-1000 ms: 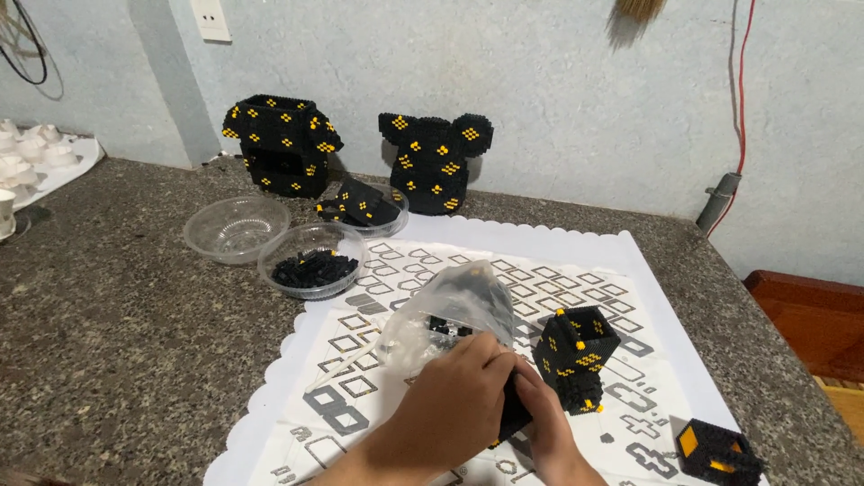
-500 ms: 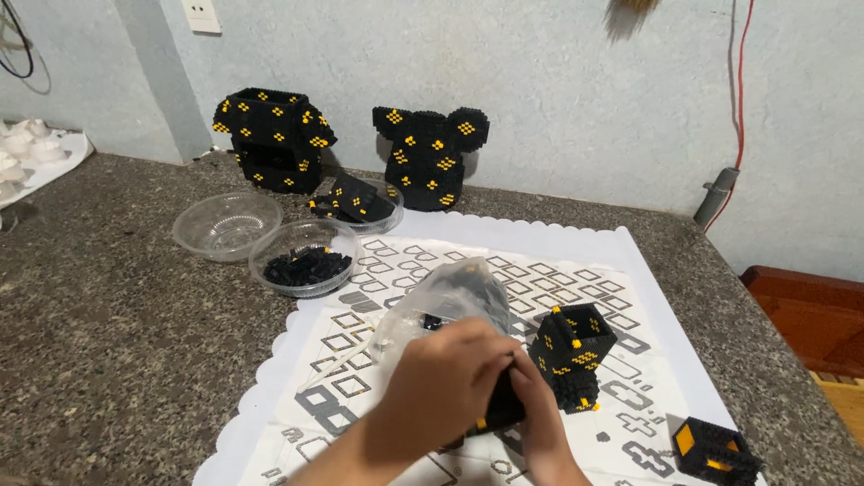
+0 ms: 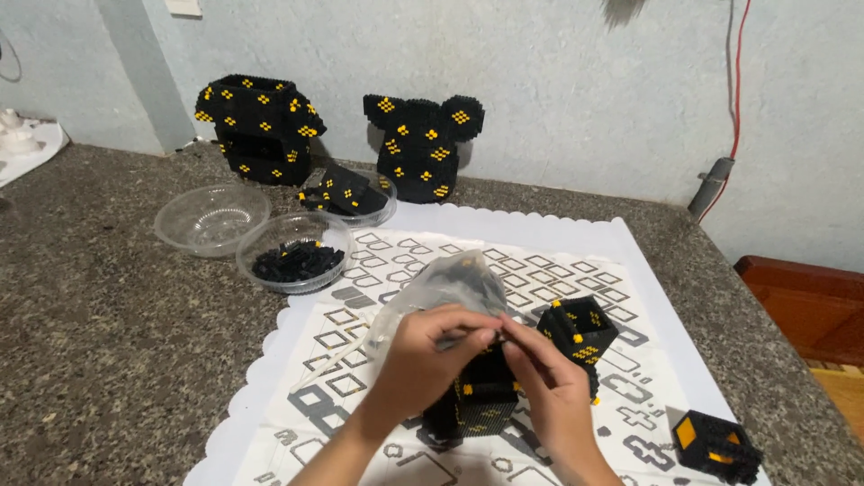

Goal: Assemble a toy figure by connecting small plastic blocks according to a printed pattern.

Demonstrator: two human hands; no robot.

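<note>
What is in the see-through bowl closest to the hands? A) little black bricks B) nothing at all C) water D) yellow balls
A: the clear bowl next to the patterned mat holds a heap of little black bricks.

block under hands [image 3: 481,405]: mostly hidden by left hand [image 3: 423,364] and right hand [image 3: 553,396]
pinched piece: too small to be told
plastic bag [image 3: 445,283]: contents blurred
white object [image 3: 22,139]: cut off at left edge

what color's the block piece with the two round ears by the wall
Black with small yellow diamond-shaped clusters; the eared block piece shows best in the head view.
</note>
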